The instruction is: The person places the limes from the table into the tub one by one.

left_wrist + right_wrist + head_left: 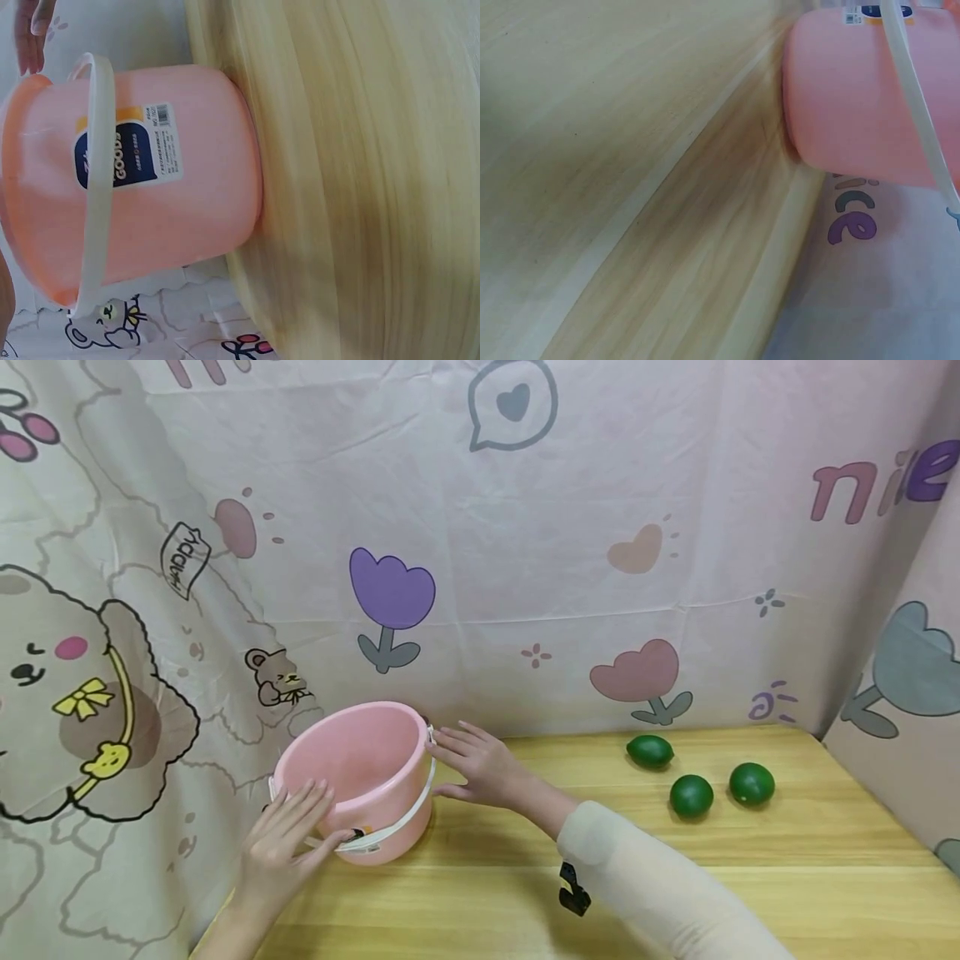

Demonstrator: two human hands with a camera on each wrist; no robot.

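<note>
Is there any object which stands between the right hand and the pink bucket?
No separate object is visible between the right hand and the pink bucket. Only the bucket's own white handle has its end near the fingertips. The green fruits lie off to the right.

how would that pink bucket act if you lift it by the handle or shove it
The pink bucket looks like moulded plastic, so probably light and fairly stiff. Its white handle hangs lowered along one side, so it would likely swing up first. Its base appears to sit flat on the wood-grain table, so a low push would probably slide it.
</note>
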